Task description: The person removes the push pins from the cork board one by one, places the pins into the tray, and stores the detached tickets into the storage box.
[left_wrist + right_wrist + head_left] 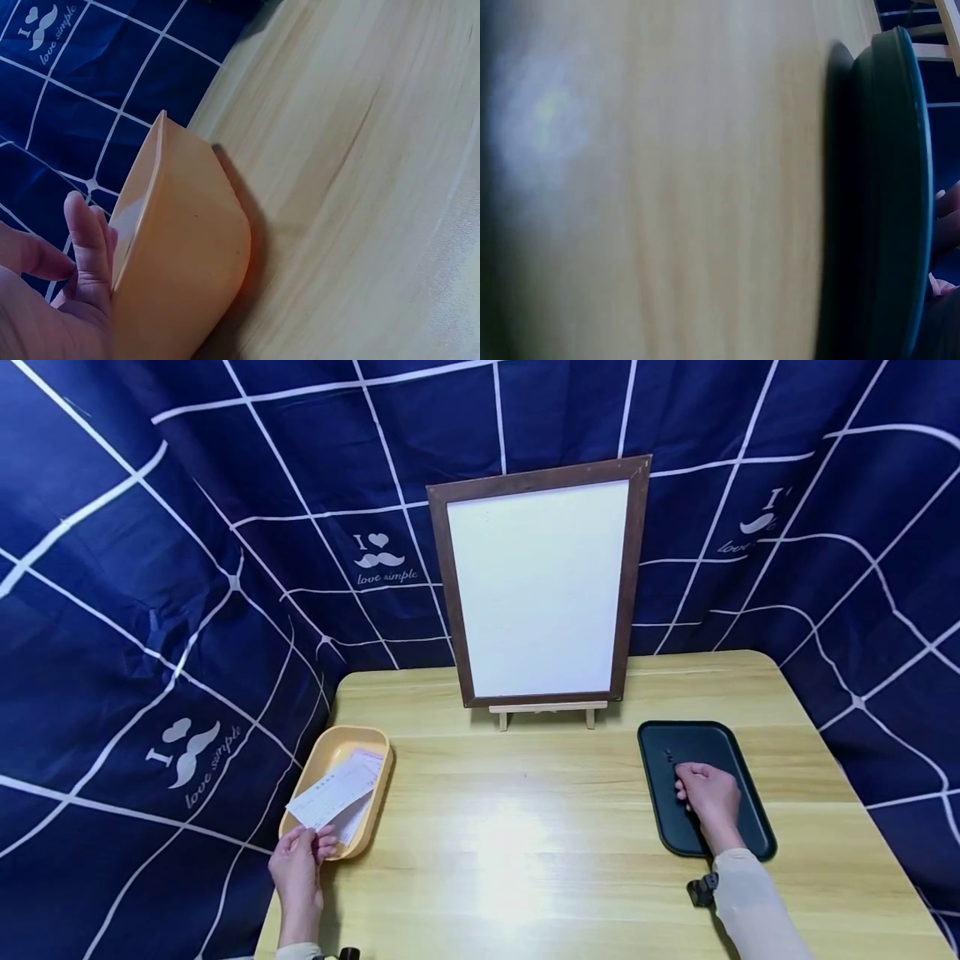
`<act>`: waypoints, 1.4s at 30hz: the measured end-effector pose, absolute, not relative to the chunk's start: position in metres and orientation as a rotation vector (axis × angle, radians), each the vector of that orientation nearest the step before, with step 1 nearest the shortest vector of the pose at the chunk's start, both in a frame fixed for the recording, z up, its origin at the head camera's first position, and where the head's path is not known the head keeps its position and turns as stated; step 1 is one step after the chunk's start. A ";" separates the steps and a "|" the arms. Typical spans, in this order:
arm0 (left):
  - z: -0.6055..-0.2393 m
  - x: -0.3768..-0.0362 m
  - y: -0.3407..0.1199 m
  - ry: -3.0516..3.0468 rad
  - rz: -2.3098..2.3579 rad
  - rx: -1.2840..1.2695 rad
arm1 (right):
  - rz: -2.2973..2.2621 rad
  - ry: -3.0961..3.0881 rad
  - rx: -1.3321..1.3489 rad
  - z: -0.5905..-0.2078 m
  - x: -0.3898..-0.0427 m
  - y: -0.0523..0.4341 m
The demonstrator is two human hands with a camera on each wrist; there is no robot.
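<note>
Left hand [298, 867]: one, fingers and thumb pinching the near corner of a paper slip [335, 789].
Paper slips: at least two, lying just beyond the left hand in one yellow tray [324, 752].
Right hand [707, 799]: one, fingers curled down inside one dark tray [738, 752]; whether it grips anything I cannot tell.
Whiteboard [542, 587]: one, upright on a stand, well beyond both hands.
Table [525, 860]: one, under everything.

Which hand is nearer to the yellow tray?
Left. The left hand pinches a paper slip at the yellow tray; the right hand rests in the dark tray opposite.
</note>
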State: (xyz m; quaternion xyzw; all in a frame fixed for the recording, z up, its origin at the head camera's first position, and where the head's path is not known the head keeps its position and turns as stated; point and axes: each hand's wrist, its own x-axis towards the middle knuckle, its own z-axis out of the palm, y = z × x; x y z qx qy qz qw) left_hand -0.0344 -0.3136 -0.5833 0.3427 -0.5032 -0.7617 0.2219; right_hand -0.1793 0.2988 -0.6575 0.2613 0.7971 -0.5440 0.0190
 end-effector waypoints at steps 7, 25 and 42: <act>-0.578 -0.040 -0.312 -1.500 -2.068 0.995 | -1.659 2.495 0.775 -0.659 -0.183 0.304; -0.584 -0.042 -0.311 -1.415 -2.179 0.945 | -1.670 2.473 0.761 -0.667 -0.183 0.307; -0.572 -0.056 -0.279 -1.663 -2.145 0.702 | -1.566 2.500 0.619 -0.652 -0.165 0.297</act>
